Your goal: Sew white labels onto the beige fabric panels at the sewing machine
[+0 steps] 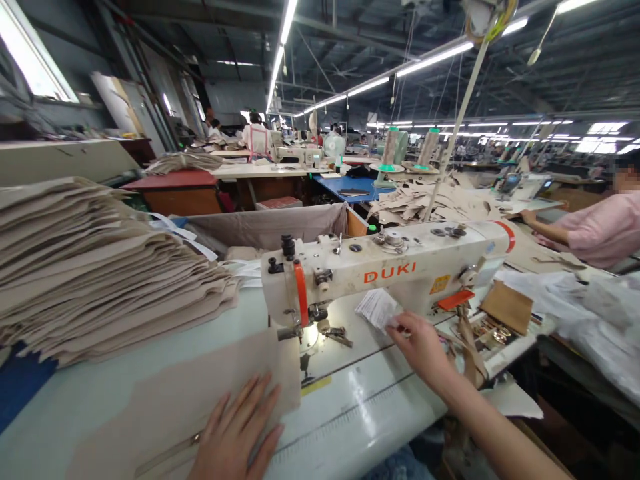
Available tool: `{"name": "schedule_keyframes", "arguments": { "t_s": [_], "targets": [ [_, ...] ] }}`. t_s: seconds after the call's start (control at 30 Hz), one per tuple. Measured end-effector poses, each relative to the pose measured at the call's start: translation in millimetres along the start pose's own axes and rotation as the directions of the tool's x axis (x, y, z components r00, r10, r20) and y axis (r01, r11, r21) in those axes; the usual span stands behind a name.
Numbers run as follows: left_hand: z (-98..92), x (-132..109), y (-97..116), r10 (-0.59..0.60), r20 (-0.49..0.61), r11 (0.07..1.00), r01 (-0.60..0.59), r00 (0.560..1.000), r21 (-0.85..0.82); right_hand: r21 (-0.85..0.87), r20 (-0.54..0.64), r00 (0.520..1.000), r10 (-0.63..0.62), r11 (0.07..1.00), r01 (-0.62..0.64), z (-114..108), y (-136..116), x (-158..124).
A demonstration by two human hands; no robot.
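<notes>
My left hand (pixel 240 427) lies flat with its fingers spread on a beige fabric piece (pixel 200 380). A zipper-like or metal strip (pixel 170 455) runs along the fabric beside that hand; its kind is unclear. Beside the needle area of a white sewing machine (pixel 340 267), my right hand (pixel 420 343) pinches the right corner of a small stack of white printed labels (pixel 376 308). Whether it grips one label or several, I cannot tell. The fabric's right edge reaches close to the lit presser foot (pixel 306 347).
A tall pile of beige fabric pieces (pixel 100 267) stands at the left. White strips (pixel 245 270) lie behind the machine. To the right are a small box of metal bits (pixel 495 333) and plastic sheeting (pixel 595 313). A person in a pink top (pixel 595 230) works nearby.
</notes>
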State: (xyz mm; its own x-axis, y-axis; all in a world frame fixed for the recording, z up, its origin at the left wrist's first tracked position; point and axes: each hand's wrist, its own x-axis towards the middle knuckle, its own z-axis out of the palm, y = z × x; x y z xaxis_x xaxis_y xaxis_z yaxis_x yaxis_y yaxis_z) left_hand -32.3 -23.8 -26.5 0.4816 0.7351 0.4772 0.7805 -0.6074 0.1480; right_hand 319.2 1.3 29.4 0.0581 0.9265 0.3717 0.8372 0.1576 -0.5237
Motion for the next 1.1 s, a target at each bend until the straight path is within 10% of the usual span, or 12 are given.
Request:
{"name": "schedule_keyframes", "arguments": {
  "t_s": [0.1, 0.2, 0.3, 0.4, 0.53, 0.73, 0.9, 1.1],
  "targets": [
    [-13.5, 6.3, 30.9, -0.238, 0.101, 0.865, 0.258, 0.966, -0.43, 0.115, 0.008, 0.987, -0.159, 0.981, 0.157, 9.5, -38.8, -24.4],
    [-25.8, 22.5, 69.2, -0.43, 0.487, 0.276, 0.625, 0.76, -0.73, 0.153, 0.017, 0.94, -0.341, 0.93, 0.334, 32.1, -78.1, -47.9],
    [-32.4, 36.0, 89.1, -0.386, 0.711, -0.301, 0.649, 0.587, -0.699, 0.104, -0.005, 0.894, -0.448, 0.889, 0.446, 56.2, -104.4, -60.1],
    [-35.7, 38.6, 86.2, -0.407, 0.76, -0.478, 0.591, 0.506, -0.65, 0.105, -0.019, 0.865, -0.501, 0.86, 0.5, 71.8, -118.2, -62.3],
    [-37.6, 36.7, 68.7, -0.531, 0.714, -0.411, 0.599, 0.456, -0.688, 0.154, 0.055, 0.863, -0.502, 0.858, 0.489, 74.4, -130.8, -63.6],
    [-42.7, 42.1, 44.4, -0.536, 0.621, -0.065, 0.705, 0.572, -0.706, 0.46, 0.104, 0.864, -0.493, 0.794, 0.398, 54.3, -132.2, -60.8],
    [-52.3, 41.7, 36.0, -0.446, 0.624, 0.161, 0.743, 0.641, -0.649, 0.636, 0.166, 0.983, -0.079, 0.77, -0.046, 59.1, -115.2, -38.5],
    [-56.0, 45.0, 26.8, -0.379, 0.636, 0.295, 0.739, 0.672, -0.605, 0.697, 0.612, 0.79, -0.04, 0.5, -0.515, 86.4, -103.7, -17.0]
  ]
}}
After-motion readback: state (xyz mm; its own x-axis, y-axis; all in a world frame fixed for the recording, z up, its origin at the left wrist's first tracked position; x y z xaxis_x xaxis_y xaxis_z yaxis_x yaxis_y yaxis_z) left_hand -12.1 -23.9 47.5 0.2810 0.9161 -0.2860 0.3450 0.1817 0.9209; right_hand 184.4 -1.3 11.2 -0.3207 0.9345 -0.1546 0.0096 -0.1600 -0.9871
